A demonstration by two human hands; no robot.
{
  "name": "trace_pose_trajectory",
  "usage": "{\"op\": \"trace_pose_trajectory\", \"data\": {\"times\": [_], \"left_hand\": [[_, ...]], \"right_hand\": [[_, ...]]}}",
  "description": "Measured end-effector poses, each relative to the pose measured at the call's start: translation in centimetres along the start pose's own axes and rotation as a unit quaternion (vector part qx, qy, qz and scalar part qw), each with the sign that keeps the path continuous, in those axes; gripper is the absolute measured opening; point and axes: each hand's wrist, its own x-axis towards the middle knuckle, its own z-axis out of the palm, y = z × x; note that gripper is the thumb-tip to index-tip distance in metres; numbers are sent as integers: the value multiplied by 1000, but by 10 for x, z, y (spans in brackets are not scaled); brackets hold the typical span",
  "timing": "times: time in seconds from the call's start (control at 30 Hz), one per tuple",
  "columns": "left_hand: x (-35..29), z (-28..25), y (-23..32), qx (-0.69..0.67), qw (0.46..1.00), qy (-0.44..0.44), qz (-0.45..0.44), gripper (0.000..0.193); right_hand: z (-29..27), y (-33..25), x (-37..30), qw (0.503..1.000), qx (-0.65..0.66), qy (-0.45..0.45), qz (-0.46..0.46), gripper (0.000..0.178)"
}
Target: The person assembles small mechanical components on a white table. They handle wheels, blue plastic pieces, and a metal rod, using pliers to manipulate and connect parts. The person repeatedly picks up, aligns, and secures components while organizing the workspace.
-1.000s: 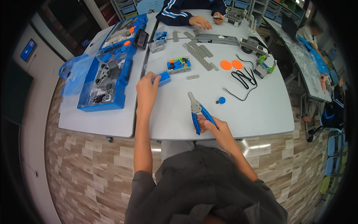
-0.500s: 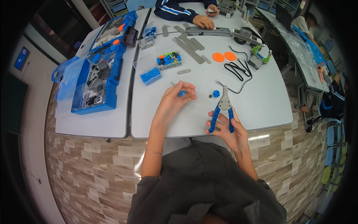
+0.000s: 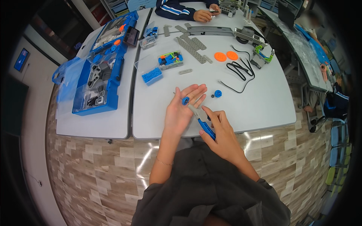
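Palm up in front of the table edge, my left hand (image 3: 183, 109) has its fingers stretched out and holds a small blue round hub (image 3: 185, 101) by the base of the thumb. A thin metal shaft shows just past that thumb. My right hand (image 3: 222, 135) is wrapped round the blue handles of grey-headed pliers (image 3: 205, 126). The pliers' head reaches my left palm, close below the hub; whether they touch cannot be made out. Beyond my fingers, another blue hub (image 3: 218, 93) lies on the table beside a small dark round piece (image 3: 212, 96).
Two orange gears (image 3: 220, 57), black cables (image 3: 241, 71) and grey perforated plates (image 3: 194, 49) lie farther out. A box of blue pegs (image 3: 152, 77) and a parts box (image 3: 171, 60) stand left. A blue kit case (image 3: 102, 90) occupies the left table. Another person's hands (image 3: 203, 16) are opposite.
My left hand has turned palm up and moved slightly right. My right hand has swung the pliers down and left to it. The other person's hand has drawn back from the grey beam.
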Motion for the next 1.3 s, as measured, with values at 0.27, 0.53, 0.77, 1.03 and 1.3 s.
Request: {"op": "trace_pose_trajectory", "data": {"times": [0.27,0.53,0.77,1.03,1.3], "left_hand": [[-15,16,-19,325,940,12,101,66],[-32,18,-25,326,937,40,123,64],[-49,17,-38,177,969,74,158,33],[-62,0,-50,-57,991,77,93,16],[-41,17,64,-296,892,66,336,7]], "right_hand": [[18,9,22,958,262,79,80,40],[41,7,43,905,409,112,37,30],[42,2,32,914,379,142,23,35],[60,0,32,938,121,290,-148,35],[41,17,15,884,233,335,-228,27]]}}
